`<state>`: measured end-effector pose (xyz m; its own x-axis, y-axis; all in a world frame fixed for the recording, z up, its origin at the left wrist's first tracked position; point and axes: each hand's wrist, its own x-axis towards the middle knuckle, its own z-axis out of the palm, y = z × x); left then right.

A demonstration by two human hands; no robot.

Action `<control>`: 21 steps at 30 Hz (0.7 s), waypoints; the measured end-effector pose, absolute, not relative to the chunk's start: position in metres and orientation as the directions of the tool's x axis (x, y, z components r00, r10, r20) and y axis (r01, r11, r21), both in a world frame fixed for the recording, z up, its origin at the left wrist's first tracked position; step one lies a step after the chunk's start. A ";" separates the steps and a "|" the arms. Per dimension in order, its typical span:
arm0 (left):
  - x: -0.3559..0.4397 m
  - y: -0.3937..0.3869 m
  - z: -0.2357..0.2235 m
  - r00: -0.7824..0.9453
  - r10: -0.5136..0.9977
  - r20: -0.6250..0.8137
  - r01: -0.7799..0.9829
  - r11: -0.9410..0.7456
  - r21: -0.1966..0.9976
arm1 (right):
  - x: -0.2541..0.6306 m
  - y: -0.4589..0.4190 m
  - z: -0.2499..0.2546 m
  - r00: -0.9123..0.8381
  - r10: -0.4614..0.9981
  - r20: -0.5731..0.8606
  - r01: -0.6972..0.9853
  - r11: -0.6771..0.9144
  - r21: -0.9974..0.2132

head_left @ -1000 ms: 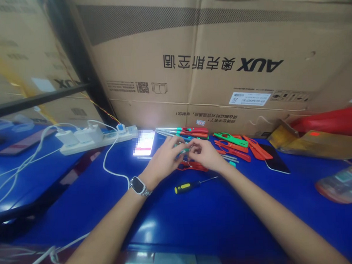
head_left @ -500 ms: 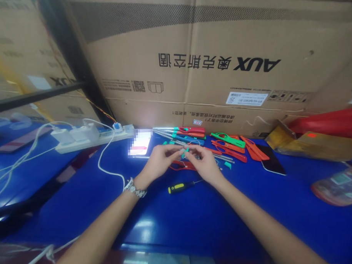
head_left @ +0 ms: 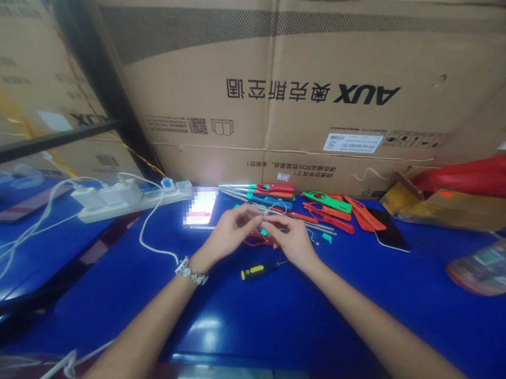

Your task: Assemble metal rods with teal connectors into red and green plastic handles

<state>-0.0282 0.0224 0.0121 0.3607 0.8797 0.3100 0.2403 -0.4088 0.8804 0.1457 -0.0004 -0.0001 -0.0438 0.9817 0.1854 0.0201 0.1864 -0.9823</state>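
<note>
Carton [head_left: 298,55], contents hidden, stands behind 2 hands [head_left: 229,234] [head_left: 295,240].

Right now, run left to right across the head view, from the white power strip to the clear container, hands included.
White power strip → lit phone → left hand → right hand → loose teal piece → dark phone → clear container.

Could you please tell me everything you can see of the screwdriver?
The screwdriver has a thick black handle, seemingly plastic, with yellow patches and a yellow butt end, and a thin shaft that looks metallic. It lies flat on the blue table, butt to the left, shaft pointing right and slightly away. The right hand hides the tip; no fingers grip the handle.
</note>
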 end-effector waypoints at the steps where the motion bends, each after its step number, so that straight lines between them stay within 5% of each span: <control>1: -0.030 0.022 0.014 0.402 0.854 0.331 0.242 -0.447 0.861 | 0.145 0.000 0.000 -0.041 0.985 0.166 -0.021 0.165 -0.986; 5: -0.038 0.021 0.022 0.512 0.757 0.405 0.327 -0.608 0.723 | 0.145 0.003 -0.001 -0.053 0.997 0.063 -0.160 0.054 -0.986; 11: -0.047 0.025 0.023 0.567 0.714 0.411 0.387 -0.671 0.632 | 0.143 0.003 -0.007 -0.086 0.993 0.082 -0.114 0.072 -0.991; 16: -0.058 0.030 0.025 0.584 0.721 0.373 0.450 -0.670 0.591 | 0.150 0.001 -0.009 -0.182 0.962 0.205 0.137 0.231 -0.963; 21: -0.068 0.034 0.025 0.589 0.765 0.259 0.510 -0.601 0.615 | 0.159 -0.005 -0.001 -0.363 0.831 0.420 0.500 0.555 -0.665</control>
<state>-0.0680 0.0342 0.0249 0.5895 0.7652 0.2588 0.5105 -0.6011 0.6148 0.1592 -0.0047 -0.0014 -0.3635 0.8313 0.4204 0.4996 0.5549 -0.6652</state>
